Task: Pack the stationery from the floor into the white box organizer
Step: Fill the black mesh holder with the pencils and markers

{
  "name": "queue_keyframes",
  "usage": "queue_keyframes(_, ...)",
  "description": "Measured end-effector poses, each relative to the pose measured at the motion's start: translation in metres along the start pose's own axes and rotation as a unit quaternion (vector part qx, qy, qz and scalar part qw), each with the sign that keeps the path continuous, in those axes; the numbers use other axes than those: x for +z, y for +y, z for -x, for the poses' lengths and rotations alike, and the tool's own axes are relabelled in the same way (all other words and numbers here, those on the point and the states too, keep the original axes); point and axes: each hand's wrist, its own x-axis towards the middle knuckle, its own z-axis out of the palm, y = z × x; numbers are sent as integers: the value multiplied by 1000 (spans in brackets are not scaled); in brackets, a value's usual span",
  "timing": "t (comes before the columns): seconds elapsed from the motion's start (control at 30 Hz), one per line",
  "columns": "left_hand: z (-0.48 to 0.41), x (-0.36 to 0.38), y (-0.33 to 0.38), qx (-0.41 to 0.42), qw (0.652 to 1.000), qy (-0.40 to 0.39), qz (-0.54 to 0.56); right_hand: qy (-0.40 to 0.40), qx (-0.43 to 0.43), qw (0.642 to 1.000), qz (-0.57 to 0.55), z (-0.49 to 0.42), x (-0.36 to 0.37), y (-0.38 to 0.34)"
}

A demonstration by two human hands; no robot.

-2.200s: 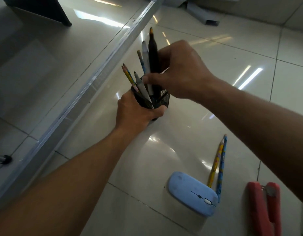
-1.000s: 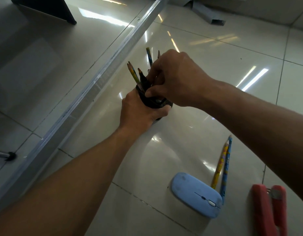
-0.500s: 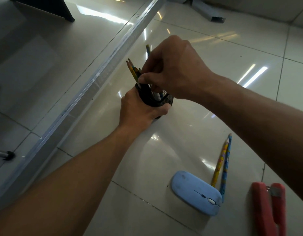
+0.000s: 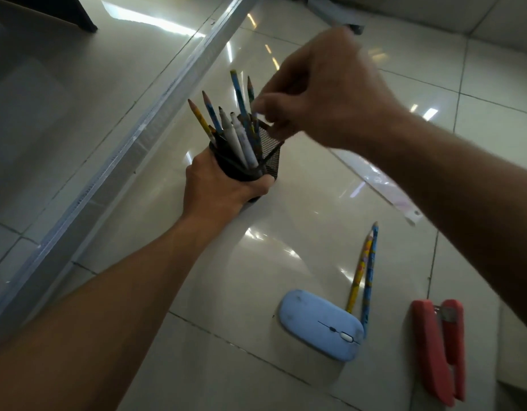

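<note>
My left hand (image 4: 220,194) grips a black mesh pen holder (image 4: 271,155) just above the tiled floor. Several pencils and markers (image 4: 241,134) stand in it, tips fanned up and to the left. My right hand (image 4: 324,93) hovers at the holder's upper right. Its fingers are curled and its fingertips are beside the tall blue pencil. The hand is blurred, so whether it pinches anything cannot be told. Two loose pencils (image 4: 364,268), one yellow and one blue, lie on the floor. No white box organizer is in view.
A light-blue computer mouse (image 4: 321,324) lies by the loose pencils' lower ends. A red stapler (image 4: 437,348) lies to its right. A clear plastic sleeve (image 4: 383,185) lies under my right forearm. A long metal rail (image 4: 132,137) crosses the floor diagonally on the left.
My right hand pushed the pens down into the holder, then rose and drew back to the right. The pencils and markers now stand uncovered. My left hand has kept its grip on the holder.
</note>
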Motion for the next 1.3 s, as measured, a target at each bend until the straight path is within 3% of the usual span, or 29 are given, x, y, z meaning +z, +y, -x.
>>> queue_keyframes(0.17, 1, 0, 4, -8, 1000, 0, -5, -81, 208, 975, -22, 46, -28, 41)
queue_keyframes(0.3, -1, 0, 3, -14, 1000, 12, -20, -129, 381, 915, 25, 84, -26, 73)
queue_keyframes(0.43, -1, 1, 2, -6, 999, 20, -31, -181, 483, 856, 24, 122, -28, 93)
queue_keyframes(0.73, -2, -1, 1, -8, 999, 14, -31, -132, 514, 847, -31, 141, -10, 100)
queue_keyframes(0.97, -1, -3, 3, -18, 999, 12, -33, -155, 536, 826, -78, 136, -12, 99)
queue_keyframes(1.3, 0, -3, 6, -20, 999, 10, -35, -116, 512, 850, -32, 132, -9, 108)
